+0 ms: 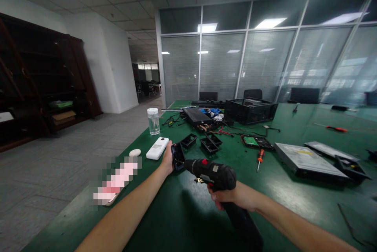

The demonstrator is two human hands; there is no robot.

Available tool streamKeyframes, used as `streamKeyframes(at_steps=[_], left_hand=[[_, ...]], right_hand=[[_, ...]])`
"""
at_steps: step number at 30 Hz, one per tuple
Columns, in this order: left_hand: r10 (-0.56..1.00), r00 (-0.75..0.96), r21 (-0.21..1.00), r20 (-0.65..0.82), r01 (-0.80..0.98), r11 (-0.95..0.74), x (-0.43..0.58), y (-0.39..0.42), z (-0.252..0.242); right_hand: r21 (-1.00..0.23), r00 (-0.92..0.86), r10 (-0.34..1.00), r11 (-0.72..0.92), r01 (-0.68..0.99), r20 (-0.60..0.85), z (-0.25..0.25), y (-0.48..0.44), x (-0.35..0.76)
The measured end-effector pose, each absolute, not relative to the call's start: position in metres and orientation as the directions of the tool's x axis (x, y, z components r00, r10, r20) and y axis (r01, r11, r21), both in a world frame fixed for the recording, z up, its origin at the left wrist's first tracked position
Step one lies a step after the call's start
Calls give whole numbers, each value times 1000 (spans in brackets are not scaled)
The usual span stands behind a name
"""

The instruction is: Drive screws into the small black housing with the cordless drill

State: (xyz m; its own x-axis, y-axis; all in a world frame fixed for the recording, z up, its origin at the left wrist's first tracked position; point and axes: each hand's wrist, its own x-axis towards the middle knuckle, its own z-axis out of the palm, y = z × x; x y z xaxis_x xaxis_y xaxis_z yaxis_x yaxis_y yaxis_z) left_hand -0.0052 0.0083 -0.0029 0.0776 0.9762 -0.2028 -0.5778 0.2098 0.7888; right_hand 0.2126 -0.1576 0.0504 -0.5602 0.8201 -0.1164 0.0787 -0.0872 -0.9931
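My right hand is wrapped round the grip of a black cordless drill with red buttons, its nose pointing left. Held up on edge in my left hand is a small black open-sided plastic frame. The drill's tip is right at the frame's right edge; whether a bit touches a screw there I cannot make out. Behind the frame lie more black plastic frames, one by itself and others grouped together. A white power bank lies left of my left hand.
On the green table are a clear jar, an orange screwdriver, disc drives, an opened hard drive, a black computer case and cables. A blurred pink item lies near the left edge.
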Motion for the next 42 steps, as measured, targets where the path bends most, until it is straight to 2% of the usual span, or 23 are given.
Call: streamKeyframes(at_steps=[5,13,27,42], left_hand=[[978,50,810,-203,-553,197,-5,9,-4],[970,78,771,-230,-593,230,-4,5,2],[977,52,785,-207,-587,198,-4,7,-1],[972,70,778,-223,-588,221,-4,8,-1]], right_hand=[[-991,-559,820,-65,120,-122,54,-159,212],[-991,-547,829,-70,113,-121,61,-163,209],[-994,-557,824,-73,77,-104,55,-160,211],[-991,-553,826,-46,125,-108,61,-163,209]])
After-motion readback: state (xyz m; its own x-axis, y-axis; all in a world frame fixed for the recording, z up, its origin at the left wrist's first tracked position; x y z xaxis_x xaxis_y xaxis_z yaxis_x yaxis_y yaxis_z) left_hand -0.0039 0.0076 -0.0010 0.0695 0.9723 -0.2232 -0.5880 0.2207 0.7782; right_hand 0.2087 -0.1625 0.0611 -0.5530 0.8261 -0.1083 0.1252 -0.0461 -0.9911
